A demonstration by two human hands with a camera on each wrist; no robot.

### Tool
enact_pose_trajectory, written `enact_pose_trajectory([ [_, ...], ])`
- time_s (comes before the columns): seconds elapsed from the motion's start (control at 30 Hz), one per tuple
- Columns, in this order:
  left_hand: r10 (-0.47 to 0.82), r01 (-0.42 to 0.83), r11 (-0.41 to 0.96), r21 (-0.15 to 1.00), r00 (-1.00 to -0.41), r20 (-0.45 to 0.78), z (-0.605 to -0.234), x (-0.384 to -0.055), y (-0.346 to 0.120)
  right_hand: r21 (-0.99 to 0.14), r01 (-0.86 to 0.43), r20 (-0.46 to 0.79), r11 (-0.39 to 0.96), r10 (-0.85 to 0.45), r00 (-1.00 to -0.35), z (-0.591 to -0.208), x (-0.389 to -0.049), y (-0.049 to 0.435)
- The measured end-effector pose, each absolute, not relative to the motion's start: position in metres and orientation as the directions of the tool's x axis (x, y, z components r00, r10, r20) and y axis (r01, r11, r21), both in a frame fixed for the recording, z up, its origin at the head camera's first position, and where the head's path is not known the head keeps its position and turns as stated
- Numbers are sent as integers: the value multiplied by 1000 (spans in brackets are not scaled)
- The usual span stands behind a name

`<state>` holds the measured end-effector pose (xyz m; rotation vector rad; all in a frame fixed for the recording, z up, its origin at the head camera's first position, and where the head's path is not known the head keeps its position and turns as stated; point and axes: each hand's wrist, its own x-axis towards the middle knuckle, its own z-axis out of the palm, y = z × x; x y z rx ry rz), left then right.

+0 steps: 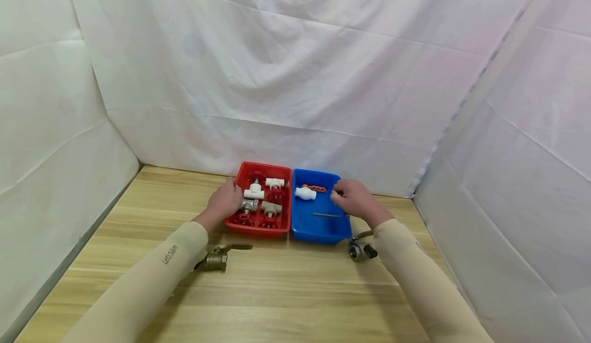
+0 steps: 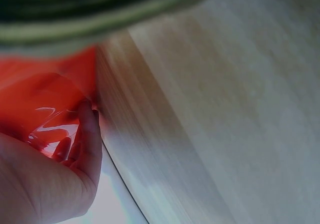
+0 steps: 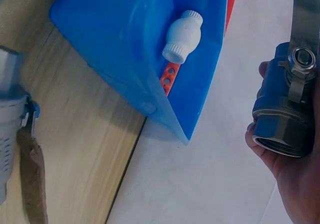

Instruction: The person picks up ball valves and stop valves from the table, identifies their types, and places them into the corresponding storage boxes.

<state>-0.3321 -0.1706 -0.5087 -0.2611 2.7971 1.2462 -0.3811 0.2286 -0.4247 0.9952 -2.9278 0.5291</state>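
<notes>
My left hand grips the left side of the red tray, its fingers against the outer wall in the left wrist view; the thumb is hidden there. Several white and grey tee-shaped valves with red handwheels lie inside. Over the right side of the blue tray, my right hand holds a metal ball valve, best seen in the right wrist view. A flat steel lever runs out from it. Inside the blue tray lies a white plastic ball valve with an orange handle.
On the wooden table, a brass ball valve with a long lever lies by the left forearm. Another metal valve sits beside the right forearm. White cloth walls enclose the back and both sides.
</notes>
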Motion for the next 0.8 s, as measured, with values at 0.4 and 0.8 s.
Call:
enact_pose_trajectory([
  [0.4, -120, -174, 662, 729, -985, -127, -508, -331, -170, -308, -604, 108, 735, -604, -790, -425, -393, 216],
  [0.8, -130, -193, 651, 734, -981, -142, -509, -332, -171, -349, -574, 71, 741, -589, -805, -420, -401, 203],
])
